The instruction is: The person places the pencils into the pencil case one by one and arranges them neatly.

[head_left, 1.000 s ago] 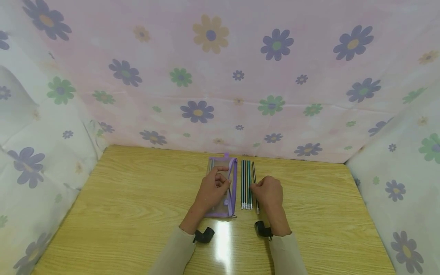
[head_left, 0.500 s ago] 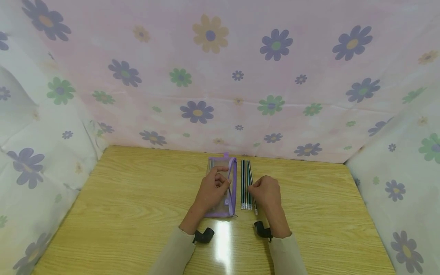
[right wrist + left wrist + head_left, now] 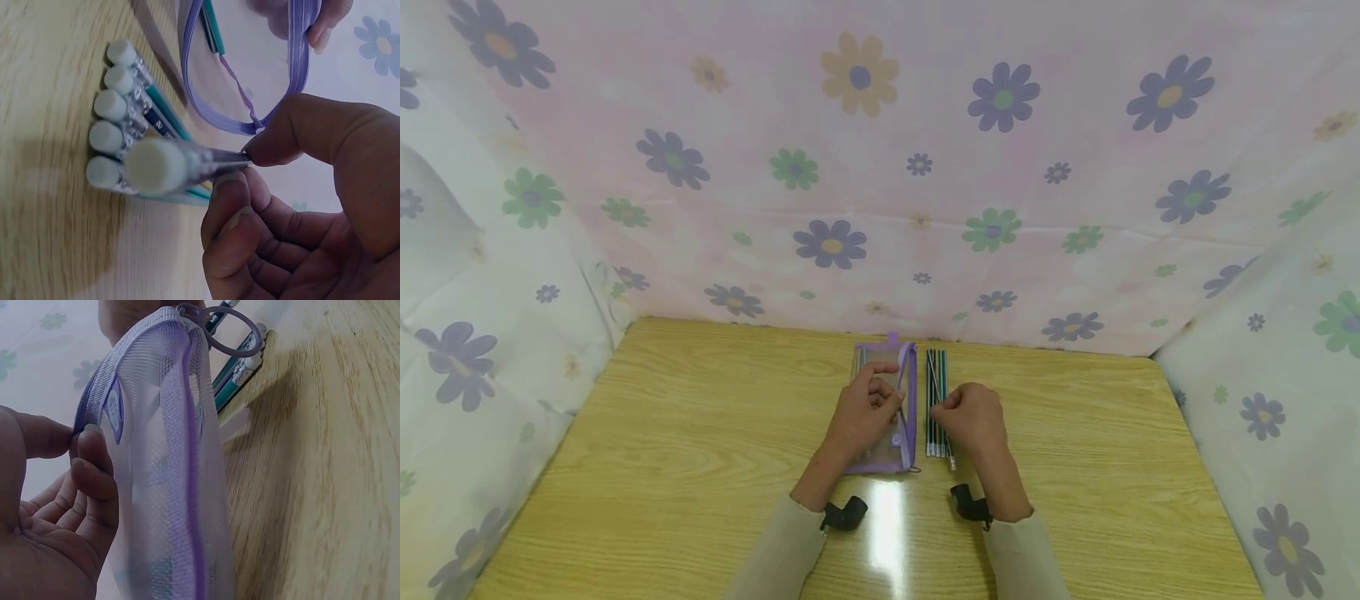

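Right hand (image 3: 972,417): pinches slim dark white-erasered pencil (image 3: 187,165)
Left hand (image 3: 862,412): pinches purple-edged mesh pouch (image 3: 181,456)
Pencil: has moved leftward, nearer pouch

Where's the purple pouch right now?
Head view: the purple pouch is on the table, near the middle of its far edge, just left of the row of pencils; the left hand pinches its edge.

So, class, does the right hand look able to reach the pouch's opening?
Probably yes: the left hand holds the pouch open, and only pencils lying on the table separate it from the right hand.
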{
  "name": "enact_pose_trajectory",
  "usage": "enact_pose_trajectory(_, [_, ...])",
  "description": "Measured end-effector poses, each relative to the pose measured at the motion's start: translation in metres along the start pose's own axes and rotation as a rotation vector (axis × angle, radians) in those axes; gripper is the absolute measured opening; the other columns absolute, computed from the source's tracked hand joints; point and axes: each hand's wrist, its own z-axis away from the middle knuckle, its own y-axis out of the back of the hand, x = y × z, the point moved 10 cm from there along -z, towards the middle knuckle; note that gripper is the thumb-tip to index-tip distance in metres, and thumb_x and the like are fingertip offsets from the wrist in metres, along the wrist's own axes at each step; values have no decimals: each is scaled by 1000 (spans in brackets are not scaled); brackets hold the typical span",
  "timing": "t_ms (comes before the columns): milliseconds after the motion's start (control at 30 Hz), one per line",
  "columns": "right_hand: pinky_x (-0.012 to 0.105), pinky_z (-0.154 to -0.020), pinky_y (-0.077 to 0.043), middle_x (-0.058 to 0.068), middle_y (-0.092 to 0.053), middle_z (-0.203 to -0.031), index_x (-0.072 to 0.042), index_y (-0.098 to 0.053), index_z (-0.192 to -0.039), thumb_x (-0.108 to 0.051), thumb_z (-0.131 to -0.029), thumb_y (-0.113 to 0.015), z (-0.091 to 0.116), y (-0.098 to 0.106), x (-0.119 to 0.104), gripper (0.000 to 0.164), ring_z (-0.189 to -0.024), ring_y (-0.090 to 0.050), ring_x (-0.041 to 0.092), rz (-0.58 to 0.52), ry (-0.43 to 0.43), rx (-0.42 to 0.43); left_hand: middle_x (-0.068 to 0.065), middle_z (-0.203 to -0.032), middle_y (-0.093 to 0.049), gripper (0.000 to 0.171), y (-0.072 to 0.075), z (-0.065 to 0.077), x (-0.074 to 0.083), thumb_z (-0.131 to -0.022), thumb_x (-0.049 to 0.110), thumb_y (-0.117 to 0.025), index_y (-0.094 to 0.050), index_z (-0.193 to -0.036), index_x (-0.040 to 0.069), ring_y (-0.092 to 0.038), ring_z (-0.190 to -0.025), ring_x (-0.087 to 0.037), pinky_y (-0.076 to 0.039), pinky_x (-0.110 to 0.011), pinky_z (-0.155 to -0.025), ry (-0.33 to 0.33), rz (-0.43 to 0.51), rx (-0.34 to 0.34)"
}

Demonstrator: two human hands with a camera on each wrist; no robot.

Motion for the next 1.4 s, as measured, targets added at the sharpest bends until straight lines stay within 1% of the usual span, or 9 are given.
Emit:
enact_pose_trajectory(67, [30,-54,-46,2,-64,-64,-10,-68,-64,-12,-81,-79,-1,-1,-1,20,-57,-57,17,-4,2,-2,-16,-88,-73,42,0,0,3,-105,6,-67,-55,-144,-1,-70,-71,-37,-51,-23,-59,4,1,-1])
enact_pose_trajectory(133, [30,-54,-47,2,-66,-66,-10,-69,-66,-12,-80,-79,-1,-3,-3,17,-59,-59,17,-8,5,-5,-19,-87,-72,40,1,2,14,-104,2,-66,-55,-143,-4,-69,-70,-39,-51,-22,-59,0,7,-2])
enact_pose_trajectory(300, [29,-53,-49,3,-68,-69,-8,-72,-71,-11,-80,-79,0,-6,-9,12,-58,-60,17,-27,36,-9,-19,-86,-72,39,4,9,35,-103,0,-66,-56,-140,-5,-69,-69,-37,-53,-23,-61,-8,23,-3])
enact_pose_trajectory(433, [29,-52,-50,3,-67,-68,-7,-72,-72,-10,-80,-77,1,-7,-13,10,-57,-60,16,-39,56,-4,-17,-86,-72,39,4,9,32,-103,1,-67,-57,-140,-4,-70,-69,-35,-53,-22,-61,4,25,3])
enact_pose_trajectory(633, [29,-52,-51,3,-67,-68,-7,-73,-74,-10,-81,-77,2,-12,-17,9,-57,-61,15,-65,62,-17,-17,-85,-72,38,3,9,33,-102,-2,-67,-57,-139,-4,-69,-68,-35,-54,-24,-60,-14,18,13])
enact_pose_trajectory(867, [30,-54,-52,3,-69,-71,-6,-76,-79,-10,-82,-74,3,-16,-17,6,-60,-62,16,-116,37,-33,-14,-86,-73,40,-1,2,6,-104,3,-67,-57,-142,0,-70,-70,-35,-54,-24,-60,13,0,4])
enact_pose_trajectory(967, [30,-55,-52,4,-70,-72,-5,-76,-81,-11,-82,-74,3,-18,-16,7,-61,-63,16,-160,32,-30,-10,-87,-73,40,-1,1,1,-104,7,-68,-57,-143,5,-71,-70,-31,-55,-25,-61,3,4,-2])
enact_pose_trajectory(1200, [27,-55,-51,4,-71,-71,-3,-78,-83,-13,-83,-73,1,-24,-12,11,-62,-62,15,-261,10,-28,-6,-87,-73,39,-2,2,1,-105,12,-68,-58,-143,10,-71,-69,-25,-58,-29,-63,-37,20,-33])
enact_pose_trajectory(1400, [27,-55,-51,4,-70,-71,-1,-79,-85,-13,-83,-73,1,-28,-10,13,-62,-61,14,-312,-22,-27,-5,-86,-72,38,-2,1,2,-106,12,-67,-58,-143,11,-70,-68,-22,-58,-30,-64,-51,10,-41])
